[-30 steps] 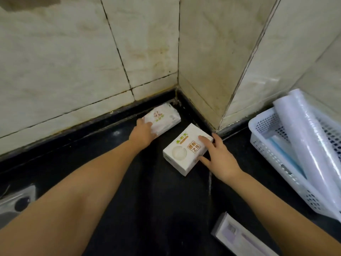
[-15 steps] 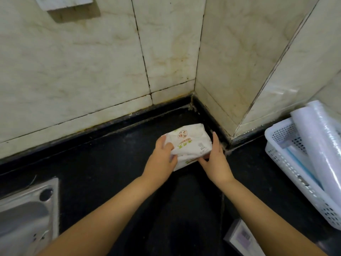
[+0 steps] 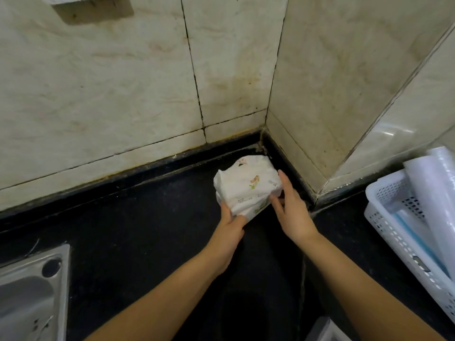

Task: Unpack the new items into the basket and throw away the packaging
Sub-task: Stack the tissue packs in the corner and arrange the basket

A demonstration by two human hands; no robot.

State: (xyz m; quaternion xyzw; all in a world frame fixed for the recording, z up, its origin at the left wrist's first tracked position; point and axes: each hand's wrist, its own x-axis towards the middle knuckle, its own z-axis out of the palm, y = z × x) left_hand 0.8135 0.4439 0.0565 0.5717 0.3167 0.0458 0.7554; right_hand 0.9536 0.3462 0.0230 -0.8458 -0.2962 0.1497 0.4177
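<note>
Two white tissue packs (image 3: 247, 187) lie stacked on the black counter near the tiled corner, the soft upper one covering most of the lower. My left hand (image 3: 230, 226) grips the stack at its near left corner, thumb on top. My right hand (image 3: 289, 207) presses its fingers against the stack's right side. The white perforated basket (image 3: 384, 217) stands at the right edge and holds clear-wrapped rolls (image 3: 433, 193).
A steel sink (image 3: 32, 291) occupies the lower left. A flat white package (image 3: 327, 332) peeks in at the bottom edge. Tiled walls (image 3: 147, 82) close off the back and right of the black counter (image 3: 147, 230).
A second ago the two packs lay apart, one hand on each. They have since been brought together into one stack, and both hands now hold it near the corner.
</note>
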